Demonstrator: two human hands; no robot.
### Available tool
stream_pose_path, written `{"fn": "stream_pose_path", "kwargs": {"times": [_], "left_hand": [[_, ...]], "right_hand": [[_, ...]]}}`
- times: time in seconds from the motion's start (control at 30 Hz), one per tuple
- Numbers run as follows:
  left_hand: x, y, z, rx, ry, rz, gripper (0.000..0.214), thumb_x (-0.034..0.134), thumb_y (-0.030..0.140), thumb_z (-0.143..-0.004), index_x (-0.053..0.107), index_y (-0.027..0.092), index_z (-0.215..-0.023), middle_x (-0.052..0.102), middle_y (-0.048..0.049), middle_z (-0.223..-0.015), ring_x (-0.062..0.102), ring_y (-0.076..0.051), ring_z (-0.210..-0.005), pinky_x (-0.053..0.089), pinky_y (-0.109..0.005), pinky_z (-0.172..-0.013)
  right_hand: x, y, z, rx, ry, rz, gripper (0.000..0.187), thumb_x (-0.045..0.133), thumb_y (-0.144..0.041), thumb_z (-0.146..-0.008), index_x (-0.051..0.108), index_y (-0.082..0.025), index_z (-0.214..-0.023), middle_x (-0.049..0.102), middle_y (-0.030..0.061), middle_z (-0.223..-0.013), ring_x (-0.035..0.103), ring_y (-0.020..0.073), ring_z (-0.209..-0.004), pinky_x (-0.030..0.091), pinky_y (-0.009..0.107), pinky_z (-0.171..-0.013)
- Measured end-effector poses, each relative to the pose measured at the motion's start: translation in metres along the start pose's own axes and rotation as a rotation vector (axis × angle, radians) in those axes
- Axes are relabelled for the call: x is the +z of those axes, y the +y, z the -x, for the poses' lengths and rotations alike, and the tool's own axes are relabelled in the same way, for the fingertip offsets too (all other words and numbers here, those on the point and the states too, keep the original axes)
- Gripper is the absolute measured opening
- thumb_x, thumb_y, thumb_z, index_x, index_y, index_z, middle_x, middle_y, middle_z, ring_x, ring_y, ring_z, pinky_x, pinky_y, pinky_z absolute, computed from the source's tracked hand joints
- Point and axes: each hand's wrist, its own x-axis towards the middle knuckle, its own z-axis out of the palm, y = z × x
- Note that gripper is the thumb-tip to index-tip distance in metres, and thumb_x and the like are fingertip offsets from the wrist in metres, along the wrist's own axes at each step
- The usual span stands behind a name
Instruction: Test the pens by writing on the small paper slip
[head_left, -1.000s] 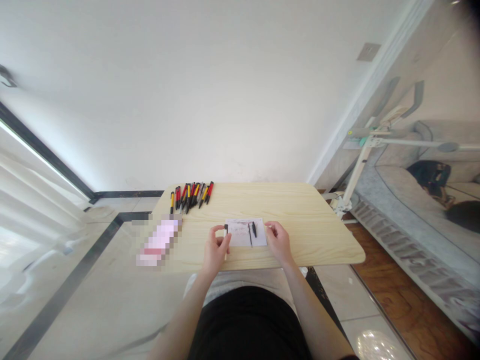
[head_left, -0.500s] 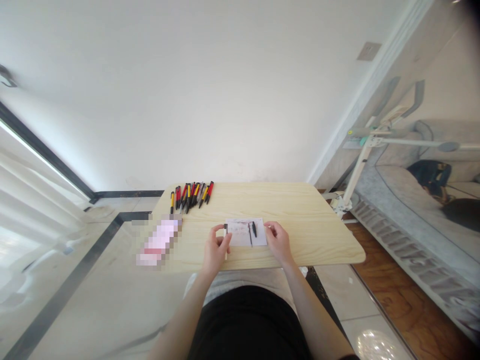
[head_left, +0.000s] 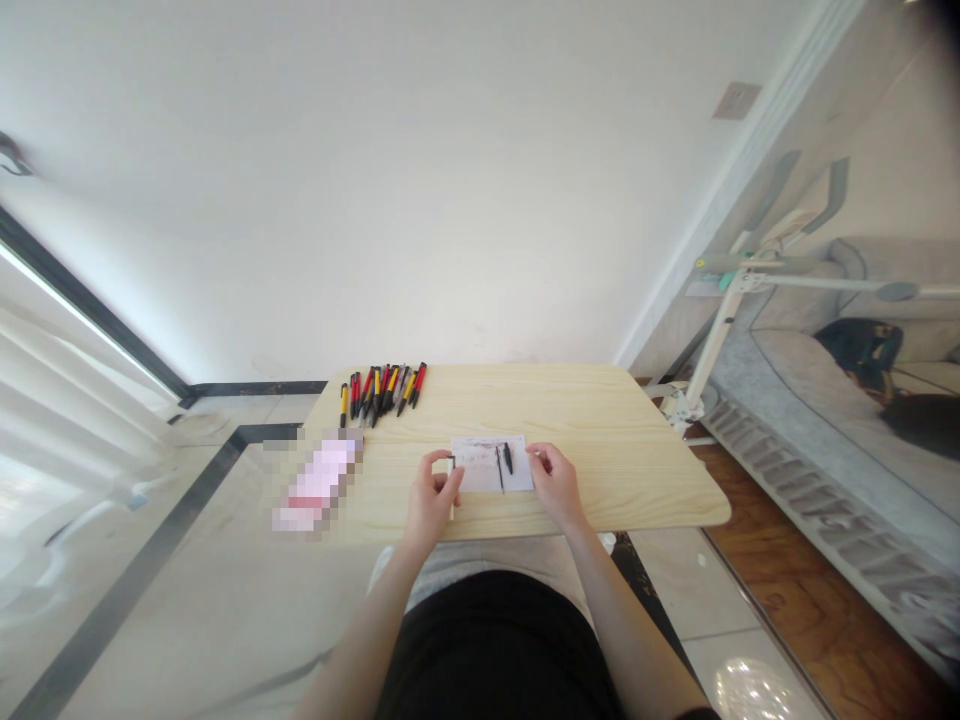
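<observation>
My left hand (head_left: 433, 495) is closed, thumb against fingers, around a slim upright pale pen barrel (head_left: 451, 508) with a dark edge at its upper end. It rests at the left side of a white sheet of paper (head_left: 476, 481) that has scribbles on it. On the paper lie a thin dark pen refill (head_left: 500, 472) and a short black pen part (head_left: 508, 459). At the paper's right edge, my right hand (head_left: 556, 485) has its thumb and fingers pinched together. Whatever they may hold is too small or hidden to make out.
A row of red, yellow, black and clear pens (head_left: 382, 390) lies at the back left of the wooden table (head_left: 600, 440). A blurred-out pink phone-like object (head_left: 319, 485) is at the left edge. Exercise equipment (head_left: 712, 350) and a sofa (head_left: 810, 390) stand to the right.
The black piece at the upper end of the pen barrel in my left hand shows less now. Both hands have stayed almost still, and the things on the paper look the same.
</observation>
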Motion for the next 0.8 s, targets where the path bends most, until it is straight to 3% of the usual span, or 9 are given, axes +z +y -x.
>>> {"fn": "stream_pose_path", "kwargs": {"times": [0.8], "left_hand": [[-0.0005, -0.0065, -0.0010, 0.043, -0.007, -0.047, 0.035, 0.056, 0.041, -0.073, 0.047, 0.016, -0.096, 0.049, 0.0081, -0.041, 0.041, -0.008, -0.035, 0.029, -0.018, -0.038]], "right_hand": [[0.0002, -0.0034, -0.0003, 0.021, 0.016, -0.025, 0.024, 0.045, -0.032, -0.076, 0.061, -0.016, -0.085, 0.055, 0.0003, -0.059, 0.045, 0.0132, -0.051, 0.034, 0.023, -0.049]]}}
